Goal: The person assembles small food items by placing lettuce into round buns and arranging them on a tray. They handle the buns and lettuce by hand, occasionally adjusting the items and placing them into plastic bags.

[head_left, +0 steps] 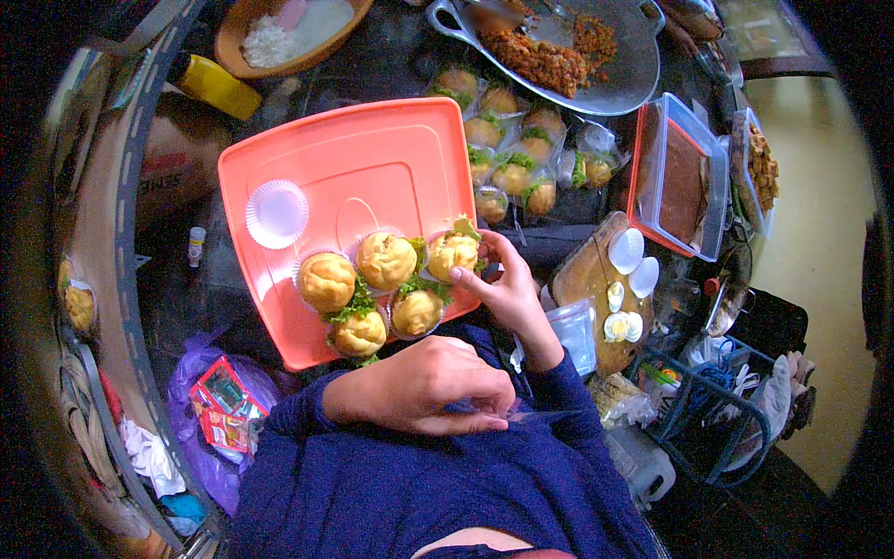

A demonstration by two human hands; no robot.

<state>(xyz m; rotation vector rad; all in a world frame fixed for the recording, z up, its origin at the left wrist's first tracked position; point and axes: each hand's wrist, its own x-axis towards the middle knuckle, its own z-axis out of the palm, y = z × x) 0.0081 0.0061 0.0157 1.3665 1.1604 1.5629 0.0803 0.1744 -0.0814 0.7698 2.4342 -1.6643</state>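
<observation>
My right hand (pixel 507 291) pinches a golden bun (pixel 453 255) with green lettuce, thumb in front and fingers behind, at the right edge of an orange plastic lid (pixel 345 168). Four-odd is not needed to describe the rest: several similar filled buns (pixel 327 281) in paper cups sit together on the lid's near half. An empty white paper cup (pixel 277 214) lies at its far left. Close to my body, my left hand (pixel 428 387) is closed around a clear plastic bag (pixel 545 415), whose thin edge sticks out to the right.
Bagged buns (pixel 512 174) lie beyond the lid, below a metal pan (pixel 643 65) of reddish-brown filling. Right are a clear container (pixel 680 177), a cutting board (pixel 582 275) with egg pieces and a dark basket (pixel 684 419). A purple bag (pixel 186 382) and yellow bottle (pixel 216 86) lie left.
</observation>
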